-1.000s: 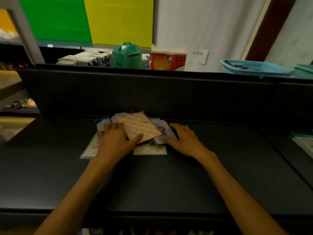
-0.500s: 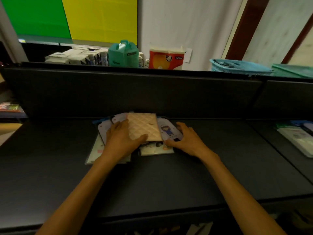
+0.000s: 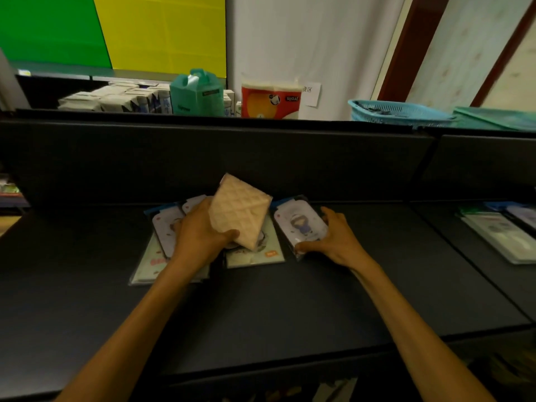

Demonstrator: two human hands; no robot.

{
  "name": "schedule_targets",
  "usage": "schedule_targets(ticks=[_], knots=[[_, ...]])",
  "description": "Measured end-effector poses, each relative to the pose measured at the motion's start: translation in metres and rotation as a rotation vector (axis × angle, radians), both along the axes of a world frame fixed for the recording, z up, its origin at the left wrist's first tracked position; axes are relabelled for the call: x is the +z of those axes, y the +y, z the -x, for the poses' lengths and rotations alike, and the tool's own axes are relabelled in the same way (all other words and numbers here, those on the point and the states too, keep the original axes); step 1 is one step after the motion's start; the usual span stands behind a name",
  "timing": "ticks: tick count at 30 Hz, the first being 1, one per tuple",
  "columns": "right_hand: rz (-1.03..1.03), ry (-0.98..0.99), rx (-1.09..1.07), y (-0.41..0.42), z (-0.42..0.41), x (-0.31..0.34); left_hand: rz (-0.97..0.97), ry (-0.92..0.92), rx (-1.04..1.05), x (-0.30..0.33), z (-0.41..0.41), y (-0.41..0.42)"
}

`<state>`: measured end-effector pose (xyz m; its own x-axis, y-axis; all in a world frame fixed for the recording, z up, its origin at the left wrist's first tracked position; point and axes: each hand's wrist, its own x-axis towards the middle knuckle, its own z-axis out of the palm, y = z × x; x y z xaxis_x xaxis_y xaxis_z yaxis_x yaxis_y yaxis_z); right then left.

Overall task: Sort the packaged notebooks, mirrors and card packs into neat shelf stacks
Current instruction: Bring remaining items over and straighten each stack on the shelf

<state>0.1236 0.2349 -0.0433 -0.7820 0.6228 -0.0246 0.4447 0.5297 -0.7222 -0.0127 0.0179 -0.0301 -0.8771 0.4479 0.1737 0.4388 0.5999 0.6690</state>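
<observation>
On the dark shelf (image 3: 261, 309) lies a loose pile of packaged items against the back panel. My left hand (image 3: 200, 236) grips a beige quilted pack (image 3: 239, 210) and holds it tilted above the pile. My right hand (image 3: 333, 239) clasps a white rounded pack with a cartoon figure (image 3: 301, 224) at the pile's right side, the pack resting on the shelf. A similar white pack (image 3: 165, 230) lies to the left, partly under my left hand. Two flat pale green packaged notebooks (image 3: 255, 253) (image 3: 148, 265) lie underneath.
The black back panel (image 3: 203, 158) rises right behind the pile. More packaged items (image 3: 499, 233) lie on the neighbouring shelf section at the right. Above the panel stand a teal carton (image 3: 197, 92), a red tissue roll pack (image 3: 271, 98), small boxes and a blue basket (image 3: 400, 111).
My left hand has lifted the beige quilted pack off the pile and tilted it. My right hand has closed around the white cartoon pack and drawn it slightly right.
</observation>
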Motion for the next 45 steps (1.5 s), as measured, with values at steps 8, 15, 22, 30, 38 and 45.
schedule_targets(ticks=[8,15,22,30,38,45], knots=[[0.172,0.107,-0.005,0.002,-0.016,-0.001,-0.245,-0.069,-0.019,-0.002,0.004,-0.010],[0.365,0.228,-0.094,-0.003,-0.046,0.000,-0.648,-0.488,-0.057,0.000,0.004,-0.012],[0.318,0.384,-0.188,0.006,-0.099,-0.001,-0.651,-0.615,-0.208,-0.006,-0.017,0.006],[0.225,0.494,-0.314,0.050,-0.200,0.002,-0.630,-0.724,-0.438,-0.005,-0.104,0.079],[0.219,0.558,-0.450,0.122,-0.336,0.007,-0.616,-0.835,-0.509,-0.003,-0.220,0.172],[0.149,0.550,-0.497,0.178,-0.423,0.006,-0.647,-0.821,-0.548,-0.003,-0.304,0.241]])
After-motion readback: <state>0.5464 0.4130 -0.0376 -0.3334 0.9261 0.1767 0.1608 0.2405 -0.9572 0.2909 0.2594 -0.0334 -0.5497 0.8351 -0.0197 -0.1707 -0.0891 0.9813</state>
